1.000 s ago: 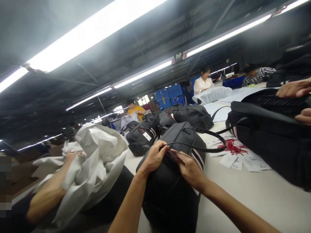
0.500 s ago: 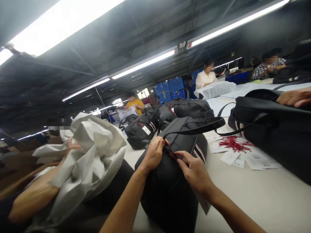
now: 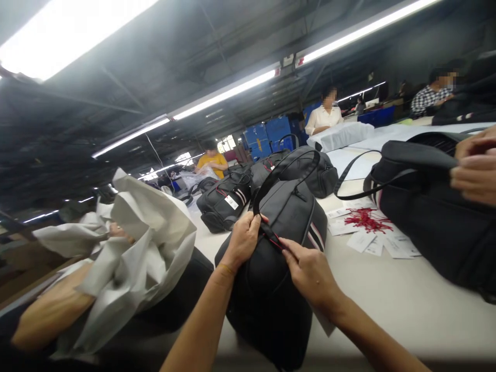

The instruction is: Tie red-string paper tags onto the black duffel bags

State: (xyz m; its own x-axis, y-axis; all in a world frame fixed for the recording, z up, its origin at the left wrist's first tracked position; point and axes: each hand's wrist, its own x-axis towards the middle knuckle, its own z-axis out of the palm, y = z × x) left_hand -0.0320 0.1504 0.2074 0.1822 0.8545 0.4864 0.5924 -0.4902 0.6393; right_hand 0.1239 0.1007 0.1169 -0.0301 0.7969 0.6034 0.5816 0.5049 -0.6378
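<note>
A black bag (image 3: 271, 305) with a striped side band stands on the table in front of me. My left hand (image 3: 244, 238) is closed around the base of its black handle (image 3: 267, 183), which arches up above the bag. My right hand (image 3: 312, 271) pinches a thin red tag string (image 3: 277, 242) beside the handle's base. Below that hand hangs a white tag (image 3: 324, 324), mostly hidden by the hand and wrist. The fingertips of both hands are close together but apart.
White tags (image 3: 362, 242) with tangled red strings (image 3: 368, 220) lie on the table (image 3: 372, 305) at right. Another black bag (image 3: 418, 217) stands beyond them, near a co-worker's hand (image 3: 476, 168). At left, a co-worker's arm holds crumpled pale paper (image 3: 155, 248). Tagged bags (image 3: 222, 201) stand farther back.
The bag's handle has swung from leaning right to standing up and left. At right, the co-worker's hand has lifted and the bag there has shifted. My hands keep nearly the same position.
</note>
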